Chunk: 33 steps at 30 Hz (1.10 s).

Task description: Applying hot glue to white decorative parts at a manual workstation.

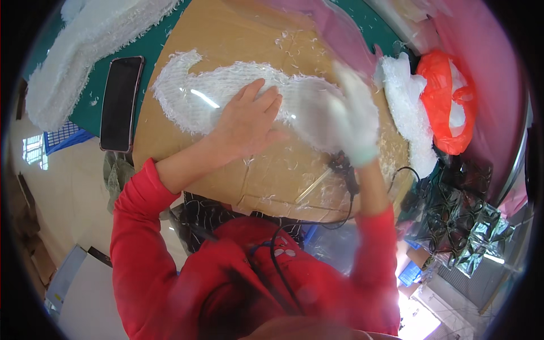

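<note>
My bare left hand (246, 119) lies flat with fingers spread on a piece of white fuzzy fabric (192, 116). A shiny clear sheet (207, 97) seems to cover part of the fabric, with glare on it. The fabric has a wavy outline and rests on a brown cardboard sheet (277, 192). My right hand (354, 116), in a white glove, is over the fabric's right end; motion blurs its fingers, so their grip is hidden. Beside my right wrist lies a corded tool (343, 167) with a dark handle and a thin metal rod.
A dark phone (120, 105) lies on the green tabletop (90, 105) at left. More white fuzzy fabric (96, 51) is at far left. White fabric (405, 107) and a red plastic bag (447, 102) sit at right, near shiny packets (464, 226). A black cord (275, 243) crosses my front.
</note>
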Available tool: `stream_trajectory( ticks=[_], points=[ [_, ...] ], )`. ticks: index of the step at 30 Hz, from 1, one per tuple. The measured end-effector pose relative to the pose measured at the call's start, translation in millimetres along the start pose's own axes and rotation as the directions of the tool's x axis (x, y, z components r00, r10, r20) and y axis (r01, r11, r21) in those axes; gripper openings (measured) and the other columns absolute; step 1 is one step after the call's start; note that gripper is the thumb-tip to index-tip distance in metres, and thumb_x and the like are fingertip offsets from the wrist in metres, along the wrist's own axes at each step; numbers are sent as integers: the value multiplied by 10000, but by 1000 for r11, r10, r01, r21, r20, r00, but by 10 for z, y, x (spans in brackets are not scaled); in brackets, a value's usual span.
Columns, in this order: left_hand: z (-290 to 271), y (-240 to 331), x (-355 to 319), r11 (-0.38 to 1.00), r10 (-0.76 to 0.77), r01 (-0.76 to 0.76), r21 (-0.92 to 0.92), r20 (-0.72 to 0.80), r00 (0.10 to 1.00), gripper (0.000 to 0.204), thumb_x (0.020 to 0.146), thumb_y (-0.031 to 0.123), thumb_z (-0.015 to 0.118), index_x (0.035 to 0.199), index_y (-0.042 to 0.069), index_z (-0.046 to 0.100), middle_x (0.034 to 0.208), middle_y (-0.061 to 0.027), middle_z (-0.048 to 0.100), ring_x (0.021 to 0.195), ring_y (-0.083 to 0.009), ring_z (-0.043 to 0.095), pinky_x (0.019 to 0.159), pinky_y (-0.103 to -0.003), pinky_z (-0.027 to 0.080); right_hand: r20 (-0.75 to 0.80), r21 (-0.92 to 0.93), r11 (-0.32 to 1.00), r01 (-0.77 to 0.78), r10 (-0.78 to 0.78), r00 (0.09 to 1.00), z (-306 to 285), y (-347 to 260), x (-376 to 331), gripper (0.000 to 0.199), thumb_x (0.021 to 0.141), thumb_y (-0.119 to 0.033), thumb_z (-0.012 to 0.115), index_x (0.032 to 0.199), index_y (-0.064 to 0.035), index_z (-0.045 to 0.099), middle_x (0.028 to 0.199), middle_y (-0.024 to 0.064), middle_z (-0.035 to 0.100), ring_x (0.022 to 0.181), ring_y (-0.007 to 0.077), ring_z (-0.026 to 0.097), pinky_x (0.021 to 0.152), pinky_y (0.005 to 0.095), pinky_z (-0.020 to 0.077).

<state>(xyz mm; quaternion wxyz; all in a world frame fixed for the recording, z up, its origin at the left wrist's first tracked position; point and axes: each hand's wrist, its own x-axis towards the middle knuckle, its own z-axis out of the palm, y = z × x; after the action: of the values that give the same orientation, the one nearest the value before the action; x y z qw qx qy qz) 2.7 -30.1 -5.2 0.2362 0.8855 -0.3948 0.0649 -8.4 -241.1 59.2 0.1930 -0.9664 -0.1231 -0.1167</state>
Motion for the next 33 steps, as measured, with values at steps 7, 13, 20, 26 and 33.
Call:
stream_trajectory(
  ticks=[7,13,20,26,33],
  points=[
    [3,-2,21,999,0,1,-46,22,1000,623,751,486,544,1105,-27,522,1165,-128,480,1126,-336,396,883,-406,410,247,-226,945,238,-181,952,424,-66,-52,478,814,-358,505,1153,-25,451,1236,169,444,1185,320,377,993,414,242],
    [16,-6,4,1000,13,-13,-7,-17,1000,618,751,486,546,1101,-22,525,1166,-128,485,1125,-333,401,875,-400,416,196,-43,988,150,-139,971,203,-11,-107,437,810,-300,502,1134,-8,465,1268,184,411,1190,326,372,996,415,261],
    [29,4,31,1000,17,-17,-13,-17,1000,614,742,478,563,1097,-21,522,1156,-130,496,1105,-337,421,867,-404,419,269,-214,969,126,-66,961,257,-35,-459,491,830,-370,492,1160,-11,435,1265,186,408,1202,335,353,1005,440,233],
    [-3,21,25,1000,20,-20,-11,-25,999,595,729,443,599,1098,-18,519,1156,-127,499,1098,-339,427,866,-403,419,99,-204,978,-53,75,992,191,158,-164,481,810,-312,507,1187,-24,426,1292,181,389,1215,340,341,1020,421,231],
    [-2,30,33,1000,-7,7,3,-16,1000,582,727,425,609,1095,-18,520,1162,-124,498,1100,-342,428,867,-397,420,435,-204,978,46,49,899,-28,-47,-535,573,830,-441,449,1179,10,392,1302,193,351,1238,326,304,1019,431,215]
  ],
)
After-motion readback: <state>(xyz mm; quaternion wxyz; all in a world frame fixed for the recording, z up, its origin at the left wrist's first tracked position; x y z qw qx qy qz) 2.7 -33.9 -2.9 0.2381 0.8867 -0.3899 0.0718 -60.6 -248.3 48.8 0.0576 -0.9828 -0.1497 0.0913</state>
